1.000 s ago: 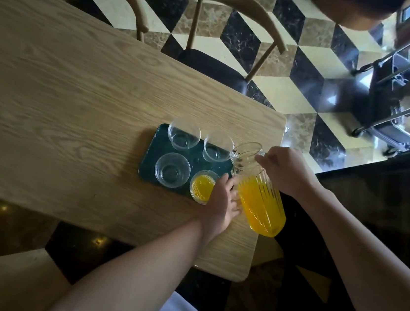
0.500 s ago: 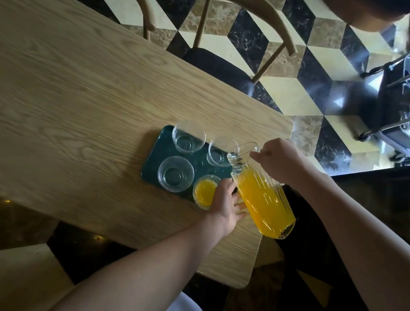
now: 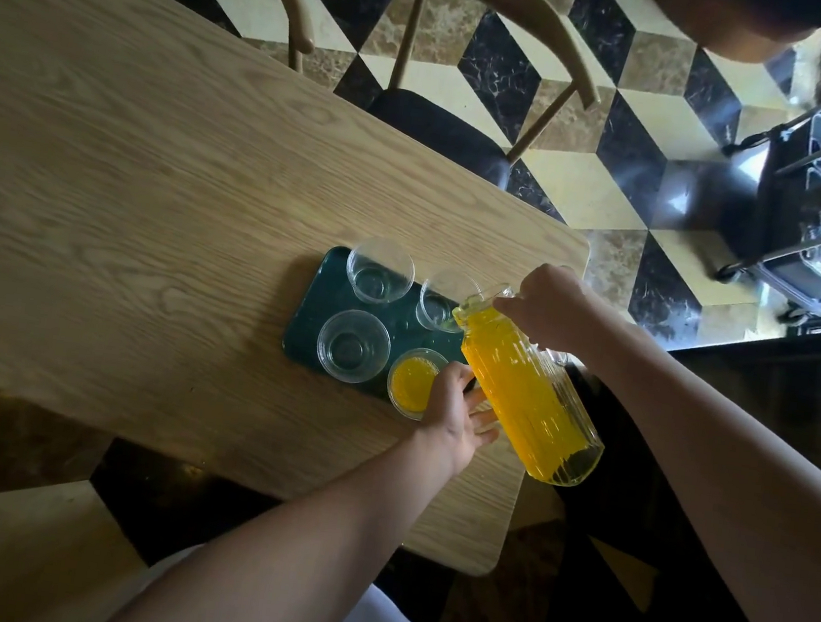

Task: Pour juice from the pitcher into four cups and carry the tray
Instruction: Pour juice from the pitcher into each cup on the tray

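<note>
Only near cup (image 3: pixel 412 382) w/ juice; pitcher (image 3: pixel 527 392) nearly full.

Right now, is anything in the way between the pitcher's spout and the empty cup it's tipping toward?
Nothing visible. The pitcher, held by the right hand, has its spout right over the far right cup, with no lid on that cup. The left hand stays lower, beside the full cup.

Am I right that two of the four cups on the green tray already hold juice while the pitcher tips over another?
Not quite: the head view shows only one cup with juice. The other three on the green tray are empty, and the pitcher tips over one of them.
</note>
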